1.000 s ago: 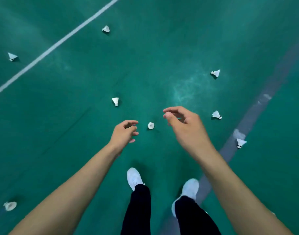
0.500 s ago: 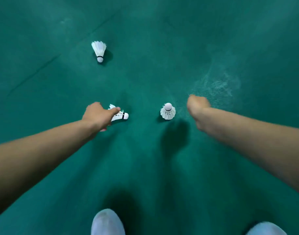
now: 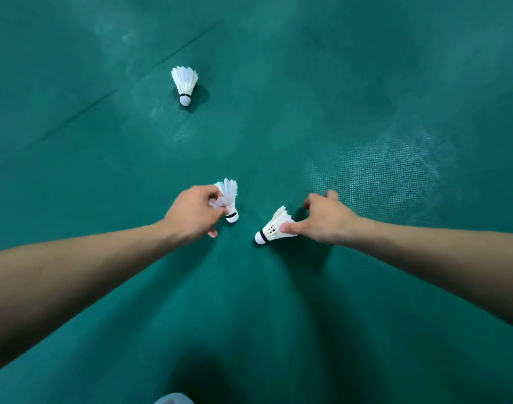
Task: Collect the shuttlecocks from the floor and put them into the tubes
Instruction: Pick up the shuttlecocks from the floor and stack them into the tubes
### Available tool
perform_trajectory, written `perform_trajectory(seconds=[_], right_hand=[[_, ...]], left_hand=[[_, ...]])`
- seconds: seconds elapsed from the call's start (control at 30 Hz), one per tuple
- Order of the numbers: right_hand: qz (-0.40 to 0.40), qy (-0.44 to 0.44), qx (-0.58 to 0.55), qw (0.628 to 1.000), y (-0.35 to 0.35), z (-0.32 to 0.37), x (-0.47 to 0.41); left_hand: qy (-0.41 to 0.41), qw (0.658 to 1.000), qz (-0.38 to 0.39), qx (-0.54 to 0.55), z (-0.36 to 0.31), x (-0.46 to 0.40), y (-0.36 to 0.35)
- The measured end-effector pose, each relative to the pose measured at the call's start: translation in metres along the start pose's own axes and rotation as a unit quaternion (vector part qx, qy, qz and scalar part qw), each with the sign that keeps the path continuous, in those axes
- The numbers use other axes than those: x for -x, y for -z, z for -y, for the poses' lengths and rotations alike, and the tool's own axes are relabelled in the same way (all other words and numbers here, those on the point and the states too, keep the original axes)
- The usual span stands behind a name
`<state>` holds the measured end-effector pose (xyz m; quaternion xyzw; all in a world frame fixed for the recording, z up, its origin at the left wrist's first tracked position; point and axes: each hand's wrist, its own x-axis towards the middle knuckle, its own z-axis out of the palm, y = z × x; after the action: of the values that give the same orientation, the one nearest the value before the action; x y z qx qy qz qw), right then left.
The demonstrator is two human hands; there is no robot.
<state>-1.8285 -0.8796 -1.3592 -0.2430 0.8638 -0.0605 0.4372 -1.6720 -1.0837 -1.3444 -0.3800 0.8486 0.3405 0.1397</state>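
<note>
Three white feather shuttlecocks show on the green court floor. My left hand [image 3: 192, 215] pinches one shuttlecock [image 3: 228, 199] by its feathers, cork pointing down toward me. My right hand [image 3: 325, 218] grips a second shuttlecock [image 3: 274, 227] by its feather skirt between thumb and fingers, its cork pointing left, low over the floor. A third shuttlecock [image 3: 184, 84] lies alone farther away at the upper left, cork toward me. No tube is in view.
The green floor [image 3: 366, 83] has a scuffed pale patch [image 3: 374, 176] right of my right hand and a thin seam [image 3: 127, 83] running diagonally at upper left. The tip of a white shoe [image 3: 173, 399] shows at the bottom edge.
The view dropped closer to the floor. My right hand reached the upright shuttlecock and took hold of it, tipping it sideways. My left hand turned its shuttlecock from lying sideways to feathers up.
</note>
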Motion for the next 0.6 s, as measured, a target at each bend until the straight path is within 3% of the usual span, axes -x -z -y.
perform_trajectory(seconds=[0.07,0.17,0.3,0.47,0.6], right_hand=[[-0.026,0.058,0.008,0.998,-0.011,0.004,0.0],[-0.101,0.146,0.015,0.984,-0.019,0.011,0.002],[-0.147,0.165,0.011,0.975,-0.01,0.013,0.004],[-0.158,0.147,-0.116,0.97,0.024,0.016,0.006],[-0.163,0.105,-0.331,0.924,0.056,0.018,0.011]], left_hand=[[-0.004,1.0,0.012,0.012,-0.004,0.002,-0.01],[-0.02,0.998,0.01,-0.053,-0.005,0.0,-0.016],[-0.018,0.994,0.019,-0.107,-0.011,-0.006,-0.009],[-0.037,0.996,-0.012,-0.077,-0.04,-0.018,0.007],[-0.082,0.996,-0.043,0.009,-0.083,-0.024,0.016]])
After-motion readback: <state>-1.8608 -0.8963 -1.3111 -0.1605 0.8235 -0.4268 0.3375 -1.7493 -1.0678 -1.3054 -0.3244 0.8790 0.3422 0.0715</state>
